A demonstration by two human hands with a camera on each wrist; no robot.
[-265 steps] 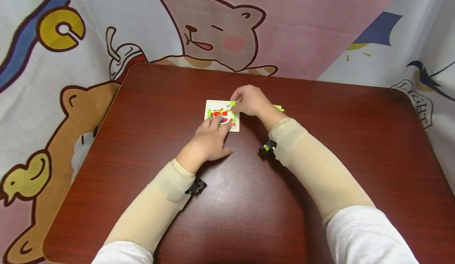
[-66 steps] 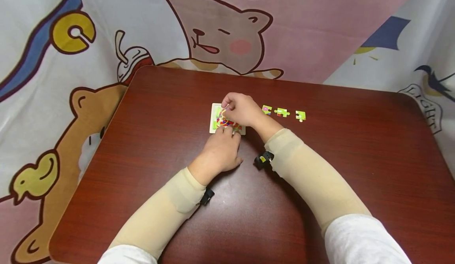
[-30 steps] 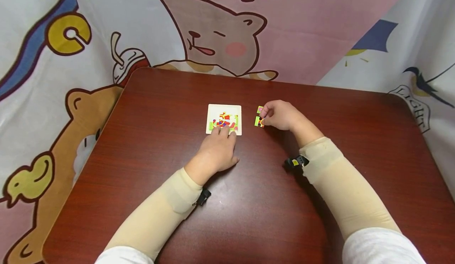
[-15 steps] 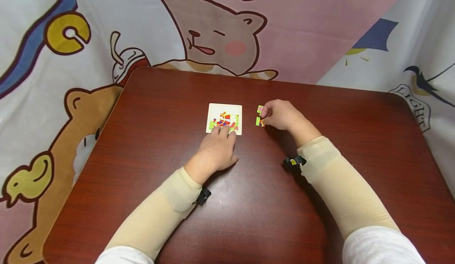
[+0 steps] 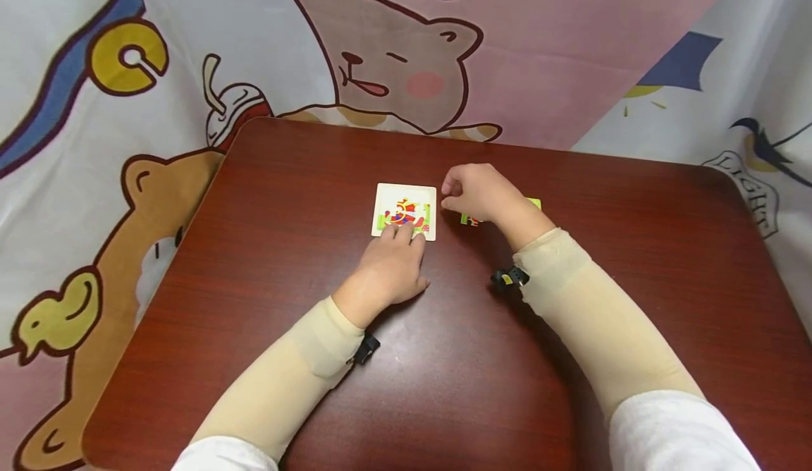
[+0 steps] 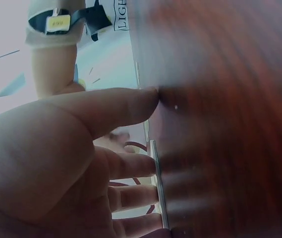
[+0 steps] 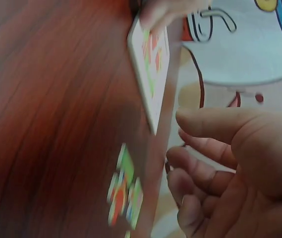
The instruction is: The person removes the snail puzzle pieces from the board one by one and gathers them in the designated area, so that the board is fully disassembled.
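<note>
A small square jigsaw board [image 5: 385,192] with a pale rim lies on the table, tipped towards neither side. Its upper part is bare white; red, blue and green pieces fill the lower part. My left hand [image 5: 388,266] rests its straight fingertips on the near edge, thumb touching the table in the left wrist view. Just right of the board hovers my right hand [image 5: 485,192], fingers loosely bent, with a gap between thumb and index finger and nothing visible in it. Loose jigsaw pieces [image 7: 118,201] lie beneath it on the table, partly hidden by the hand in the head view.
The brown table [image 5: 304,175] has rounded corners and stands against a cartoon-printed cloth [image 5: 539,48]. Another green piece [image 5: 536,202] shows behind the right wrist. Both wrists carry black camera straps.
The right hand leaves the loose pieces it was fingering and moves left towards the board. Green at the board's upper left, seen 2.2 s ago, is gone. The left hand stays on the edge.
</note>
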